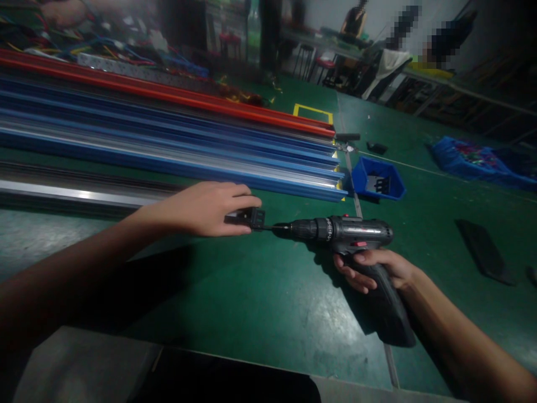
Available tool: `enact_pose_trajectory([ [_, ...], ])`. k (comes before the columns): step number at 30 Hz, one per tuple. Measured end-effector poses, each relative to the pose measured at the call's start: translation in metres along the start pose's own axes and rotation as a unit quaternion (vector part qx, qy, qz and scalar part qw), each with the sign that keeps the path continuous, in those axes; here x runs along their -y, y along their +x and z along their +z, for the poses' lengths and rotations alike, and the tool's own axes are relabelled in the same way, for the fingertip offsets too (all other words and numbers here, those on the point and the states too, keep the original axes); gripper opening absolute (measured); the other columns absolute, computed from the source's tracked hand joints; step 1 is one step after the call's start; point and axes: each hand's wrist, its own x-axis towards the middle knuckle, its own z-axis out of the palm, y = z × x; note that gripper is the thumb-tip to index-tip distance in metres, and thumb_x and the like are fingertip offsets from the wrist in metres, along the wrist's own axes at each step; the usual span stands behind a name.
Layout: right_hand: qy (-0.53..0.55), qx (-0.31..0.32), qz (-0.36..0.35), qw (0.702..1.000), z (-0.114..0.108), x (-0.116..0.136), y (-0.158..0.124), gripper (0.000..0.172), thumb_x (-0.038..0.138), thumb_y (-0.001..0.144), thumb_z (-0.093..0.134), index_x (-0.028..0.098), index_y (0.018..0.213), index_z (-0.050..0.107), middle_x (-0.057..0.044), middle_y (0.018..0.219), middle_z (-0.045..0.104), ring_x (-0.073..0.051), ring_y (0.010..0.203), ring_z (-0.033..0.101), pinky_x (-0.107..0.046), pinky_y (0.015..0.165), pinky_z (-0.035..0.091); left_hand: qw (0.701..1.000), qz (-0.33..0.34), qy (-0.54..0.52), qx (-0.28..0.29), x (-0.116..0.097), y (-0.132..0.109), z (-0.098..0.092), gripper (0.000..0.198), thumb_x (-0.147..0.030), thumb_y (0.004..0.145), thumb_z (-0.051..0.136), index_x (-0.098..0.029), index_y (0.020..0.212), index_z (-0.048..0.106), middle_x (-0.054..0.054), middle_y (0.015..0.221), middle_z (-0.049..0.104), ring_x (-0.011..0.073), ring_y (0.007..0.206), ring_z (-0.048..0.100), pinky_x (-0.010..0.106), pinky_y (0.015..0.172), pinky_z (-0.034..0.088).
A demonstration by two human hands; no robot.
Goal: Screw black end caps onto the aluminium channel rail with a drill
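Observation:
My right hand (375, 270) is wrapped round the grip of a black cordless drill (348, 232), which lies level and points left. The drill's bit meets a small black end piece (254, 218) on the end of a long dark metal rail (62, 195). My left hand (207, 208) is closed over that rail end, its fingers holding the black piece steady. Both hands hover over the green floor.
A stack of long blue and silver rails (168, 145) and a red rail (168, 92) lies beyond. A blue bin (377, 179) holding black parts stands at their end. A flat black slab (484, 252) lies to the right, and people sit at benches far back.

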Motion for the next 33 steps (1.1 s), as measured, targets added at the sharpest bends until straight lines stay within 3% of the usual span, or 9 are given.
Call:
enact_pose_trajectory([
  [33,-0.011,-0.003,0.000,1.000,-0.0005,-0.0003,-0.0007,0.029,0.027,0.097,0.071,0.004,0.115,0.075,-0.006,0.088,0.067,-0.004,0.050,0.053,-0.021,0.060,0.058,1.000,-0.003,-0.018,-0.004,-0.0013,0.0006,-0.0013,0.059,-0.066,0.098,0.055,-0.033,0.146,0.062,0.010,0.135,0.067,0.0279,0.109,0.068,0.035,0.088,0.052],
])
